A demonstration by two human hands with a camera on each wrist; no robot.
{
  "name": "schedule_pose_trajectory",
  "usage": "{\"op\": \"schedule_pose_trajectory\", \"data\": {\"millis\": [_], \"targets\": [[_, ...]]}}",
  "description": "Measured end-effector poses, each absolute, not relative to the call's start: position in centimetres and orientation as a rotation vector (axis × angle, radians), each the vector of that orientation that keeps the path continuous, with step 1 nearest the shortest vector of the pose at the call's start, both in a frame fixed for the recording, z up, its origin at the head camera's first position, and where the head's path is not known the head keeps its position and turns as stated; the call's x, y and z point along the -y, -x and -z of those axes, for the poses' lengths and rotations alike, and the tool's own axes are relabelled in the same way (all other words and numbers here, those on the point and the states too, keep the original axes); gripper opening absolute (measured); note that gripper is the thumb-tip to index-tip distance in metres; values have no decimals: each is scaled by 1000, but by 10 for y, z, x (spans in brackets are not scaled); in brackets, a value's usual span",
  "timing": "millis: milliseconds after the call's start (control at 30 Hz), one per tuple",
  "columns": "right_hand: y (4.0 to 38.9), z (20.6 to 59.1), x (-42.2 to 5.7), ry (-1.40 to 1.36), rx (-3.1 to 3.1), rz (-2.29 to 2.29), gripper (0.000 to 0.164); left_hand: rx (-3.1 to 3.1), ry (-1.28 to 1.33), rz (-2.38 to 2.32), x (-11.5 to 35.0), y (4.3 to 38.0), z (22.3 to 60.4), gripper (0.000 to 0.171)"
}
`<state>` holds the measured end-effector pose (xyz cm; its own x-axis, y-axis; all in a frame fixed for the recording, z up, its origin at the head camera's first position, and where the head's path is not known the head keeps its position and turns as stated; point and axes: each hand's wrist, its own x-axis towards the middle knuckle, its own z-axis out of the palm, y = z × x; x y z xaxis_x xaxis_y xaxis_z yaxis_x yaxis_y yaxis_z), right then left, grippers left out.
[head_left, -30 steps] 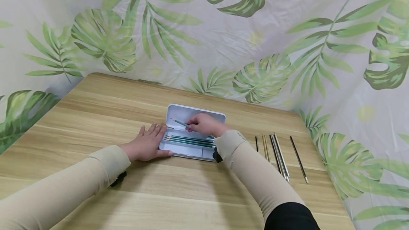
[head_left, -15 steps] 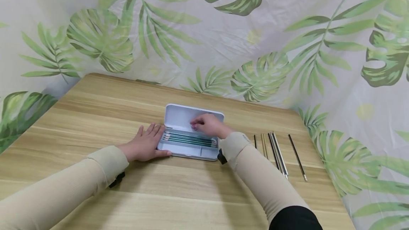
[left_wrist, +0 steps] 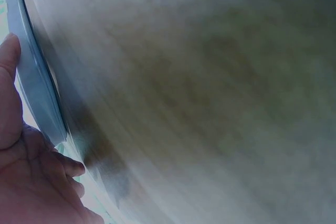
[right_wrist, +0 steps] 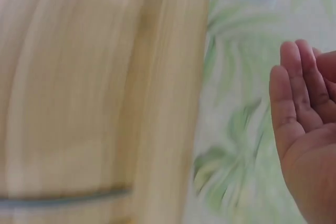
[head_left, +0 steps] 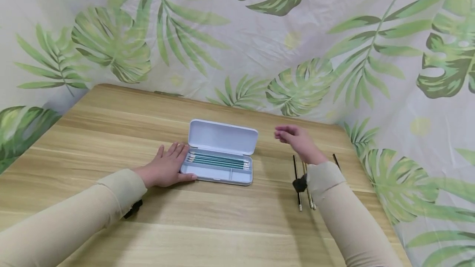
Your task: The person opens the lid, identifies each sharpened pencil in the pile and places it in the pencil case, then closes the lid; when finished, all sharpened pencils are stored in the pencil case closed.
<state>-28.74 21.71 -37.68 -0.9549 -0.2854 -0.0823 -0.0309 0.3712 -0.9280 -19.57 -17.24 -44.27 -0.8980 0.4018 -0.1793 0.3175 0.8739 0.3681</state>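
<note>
A pale blue pencil case (head_left: 208, 172) lies on the table with its lid (head_left: 222, 137) raised at the back. Several green pencils (head_left: 219, 161) lie side by side in its long rear compartment, with white erasers at the right end. My left hand (head_left: 165, 169) rests on the wood at the case's left end, fingers spread, thumb along the front corner. In the left wrist view, that thumb (left_wrist: 9, 53) touches the case's side. Right of the lid, my right hand (head_left: 297, 140) is in the air, fingers loosely extended and holding nothing; the right wrist view shows the bare palm (right_wrist: 320, 150).
A black pencil (head_left: 298, 199) and gold pencils (head_left: 310, 197) lie right of the case, partly under my right forearm. Another black pencil (head_left: 336, 161) shows beyond the sleeve. A leaf-print cloth (head_left: 237, 44) hangs behind the wooden table (head_left: 208, 234).
My right hand has let go of a green pencil, which now lies with the others in the case. It has then moved right, away from the lid. The left hand has stayed put.
</note>
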Motion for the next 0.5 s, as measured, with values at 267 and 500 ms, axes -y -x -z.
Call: {"op": "schedule_pose_trajectory", "data": {"millis": [267, 500], "targets": [[280, 398, -294, -38, -2374, 1890, 44, -2787, -534, -493, 174, 196, 445, 105], [257, 424, -340, -327, -2426, 1762, 53, -2790, -544, -501, 174, 195, 442, 105]]}}
